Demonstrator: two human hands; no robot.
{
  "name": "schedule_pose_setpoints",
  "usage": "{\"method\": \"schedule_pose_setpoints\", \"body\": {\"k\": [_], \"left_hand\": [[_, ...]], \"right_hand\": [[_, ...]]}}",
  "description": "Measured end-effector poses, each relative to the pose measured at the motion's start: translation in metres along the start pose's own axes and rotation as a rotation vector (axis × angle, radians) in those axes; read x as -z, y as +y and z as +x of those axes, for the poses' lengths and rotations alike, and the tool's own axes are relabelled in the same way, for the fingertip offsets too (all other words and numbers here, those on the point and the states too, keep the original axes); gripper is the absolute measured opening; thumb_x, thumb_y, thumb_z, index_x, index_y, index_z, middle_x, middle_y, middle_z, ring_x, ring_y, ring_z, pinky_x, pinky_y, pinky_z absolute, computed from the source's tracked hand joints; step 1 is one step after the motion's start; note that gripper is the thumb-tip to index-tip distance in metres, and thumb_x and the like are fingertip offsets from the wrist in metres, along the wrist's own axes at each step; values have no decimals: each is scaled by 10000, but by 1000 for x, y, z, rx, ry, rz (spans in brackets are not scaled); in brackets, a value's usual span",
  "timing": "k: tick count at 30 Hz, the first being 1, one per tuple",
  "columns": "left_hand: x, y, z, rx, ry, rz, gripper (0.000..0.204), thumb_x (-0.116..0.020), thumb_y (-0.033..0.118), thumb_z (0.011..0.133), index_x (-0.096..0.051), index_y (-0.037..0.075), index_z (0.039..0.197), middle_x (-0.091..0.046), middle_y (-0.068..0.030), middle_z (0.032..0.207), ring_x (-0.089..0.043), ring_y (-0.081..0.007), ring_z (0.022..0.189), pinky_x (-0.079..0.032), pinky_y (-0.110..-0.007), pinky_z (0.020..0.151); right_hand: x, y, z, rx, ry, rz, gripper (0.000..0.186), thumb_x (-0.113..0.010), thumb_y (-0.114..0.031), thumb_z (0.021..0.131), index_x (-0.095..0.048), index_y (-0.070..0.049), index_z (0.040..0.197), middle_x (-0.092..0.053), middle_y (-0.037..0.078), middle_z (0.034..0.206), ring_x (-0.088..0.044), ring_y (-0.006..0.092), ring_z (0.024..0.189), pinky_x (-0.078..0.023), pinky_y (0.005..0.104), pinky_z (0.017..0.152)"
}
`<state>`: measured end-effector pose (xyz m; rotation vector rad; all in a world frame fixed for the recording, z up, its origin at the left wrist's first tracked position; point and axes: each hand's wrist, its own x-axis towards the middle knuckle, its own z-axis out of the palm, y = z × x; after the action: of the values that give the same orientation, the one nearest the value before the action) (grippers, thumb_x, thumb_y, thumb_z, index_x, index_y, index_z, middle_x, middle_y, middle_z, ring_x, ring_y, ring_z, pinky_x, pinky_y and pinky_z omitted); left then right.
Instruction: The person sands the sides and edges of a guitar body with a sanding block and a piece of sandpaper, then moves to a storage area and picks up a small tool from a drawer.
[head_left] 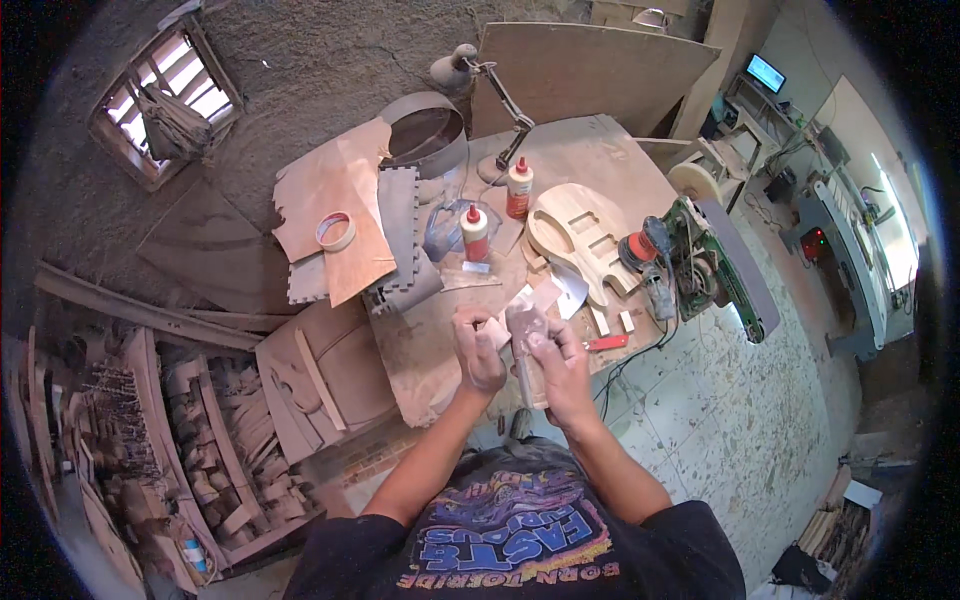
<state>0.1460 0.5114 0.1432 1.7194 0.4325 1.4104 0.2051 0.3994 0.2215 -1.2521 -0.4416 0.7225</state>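
My left hand (478, 350) pinches a small pale pinkish piece (496, 333), perhaps sandpaper, at the near edge of the dusty table. Just right of it, my right hand (560, 375) grips a long, dust-coated wooden piece (531, 390), held roughly upright in the picture. Beyond my hands lie white and pinkish sheets (571, 296), small pale wood blocks (627, 322) and a red-handled tool (607, 343). A pale guitar body with cut-outs (555, 225) and two glue bottles with red caps (474, 238) (519, 195) are farther back.
A tape roll (336, 231) rests on plywood offcuts (355, 280) at the left. A desk lamp (460, 62) stands behind. An orange-topped sander (645, 245) and green belt machine (715, 260) are right. Wood scraps (230, 440) fill the lower left; cables (650, 350) hang near the right edge.
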Motion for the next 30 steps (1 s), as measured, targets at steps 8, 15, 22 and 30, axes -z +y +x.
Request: {"method": "schedule_pose_setpoints", "body": {"k": [8,15,22,30], "left_hand": [[-6,5,6,-15,-17,21,406,-352,366,1007,-501,-11,982,-494,-170,915,-499,-288,796,-413,-404,741],[0,4,19,-141,-334,-38,482,-639,459,820,-532,9,954,-504,-142,900,-511,-278,806,-429,-382,739],[-12,3,36,-57,-396,-28,369,-773,272,745,-547,26,902,-509,-108,842,-520,-252,748,-436,-361,659],[-23,27,42,282,-507,-159,319,-621,303,894,-570,-8,946,-655,-183,909,-631,-290,767,-481,-366,687]], "right_hand": [[8,13,4,99,73,-57,336,-625,-128,911,-602,24,1210,-651,68,1047,-588,106,906,-485,262,821],[42,-6,15,-177,-30,46,330,-615,-164,907,-582,-10,1196,-642,74,1043,-626,132,884,-548,323,753],[73,-9,5,-414,-55,732,492,-476,-400,952,-532,-38,1280,-653,130,1123,-656,277,969,-581,445,772],[70,-9,2,-161,120,435,440,-583,-317,925,-567,-27,1257,-641,159,1131,-642,301,993,-550,419,817]]}}
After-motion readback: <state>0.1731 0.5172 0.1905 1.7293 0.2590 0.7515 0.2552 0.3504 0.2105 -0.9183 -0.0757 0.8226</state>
